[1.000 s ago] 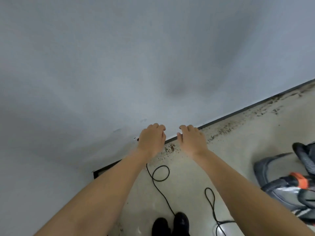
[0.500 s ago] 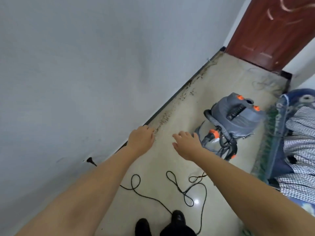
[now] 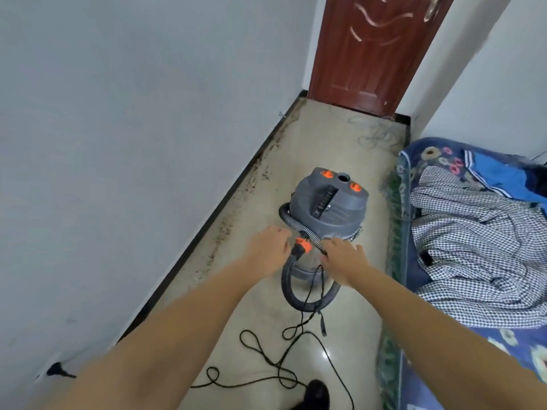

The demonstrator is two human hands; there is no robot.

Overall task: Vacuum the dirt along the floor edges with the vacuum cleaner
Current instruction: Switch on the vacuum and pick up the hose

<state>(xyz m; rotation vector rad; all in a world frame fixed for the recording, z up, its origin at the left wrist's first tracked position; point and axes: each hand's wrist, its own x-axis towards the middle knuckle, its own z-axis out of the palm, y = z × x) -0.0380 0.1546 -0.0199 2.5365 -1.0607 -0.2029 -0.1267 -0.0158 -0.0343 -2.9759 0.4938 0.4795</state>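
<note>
A grey canister vacuum cleaner (image 3: 328, 202) with orange knobs stands on the beige floor between the wall and a bed. Its dark hose (image 3: 288, 287) loops down in front of it, joined by an orange collar (image 3: 302, 247). My left hand (image 3: 268, 247) hovers just left of that collar, fingers curled loosely, and I cannot tell whether it touches the hose. My right hand (image 3: 344, 258) lies over the braided hose section right of the collar, fingers spread. Dark dirt (image 3: 254, 179) lines the floor edge beside the black skirting.
A black power cord (image 3: 275, 359) snakes over the floor to a plug (image 3: 56, 372) in the left wall. A bed (image 3: 473, 232) with checked cloth fills the right side. A red-brown door (image 3: 370, 51) closes the far end. My black shoe (image 3: 316, 393) shows at the bottom.
The view has turned from the wall toward the vacuum cleaner and door. Both hands have moved away from the wall and reached forward to the hose at the vacuum.
</note>
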